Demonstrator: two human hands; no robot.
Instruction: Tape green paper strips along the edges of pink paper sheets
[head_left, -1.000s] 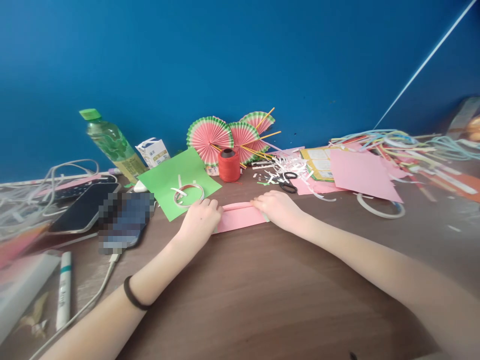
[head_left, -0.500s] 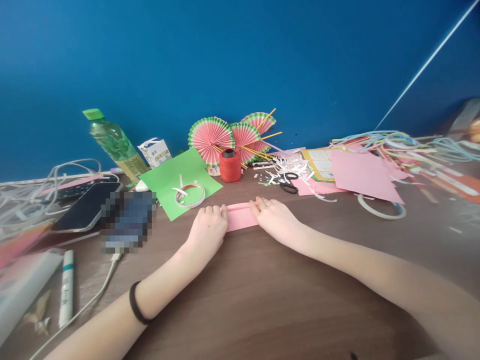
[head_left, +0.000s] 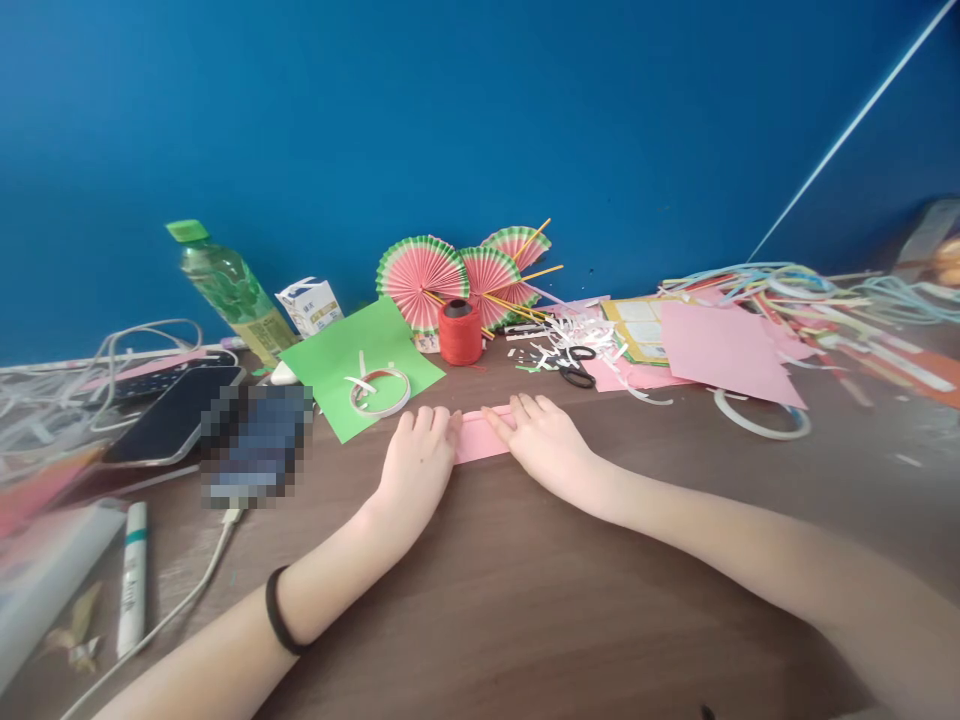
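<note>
A pink sheet of paper [head_left: 480,440] lies on the brown table in front of me, with a narrow fold along its far edge. My left hand [head_left: 421,455] grips the paper's left end, fingers curled over the folded edge and thumb toward the middle. On the right end, my right hand [head_left: 541,440] pinches the same fold, its thumb reaching inward along it. Both hands hide the paper's ends. Just beyond stands a spool of red thread [head_left: 460,335]. A green sheet [head_left: 360,365] with a tape roll [head_left: 381,392] on it lies beyond my left hand.
Pleated watermelon-pattern paper fans [head_left: 424,270] lean on the blue wall. Black-handled scissors [head_left: 577,368], paper scraps and pink sheets [head_left: 731,350] lie to the right. A green bottle [head_left: 232,285], phones [head_left: 176,415], a cable and a marker [head_left: 133,580] are on the left.
My right thumb has slid inward to the left along the fold. My left hand has shifted slightly, its wrist turning a little. The paper stays in about the same spot.
</note>
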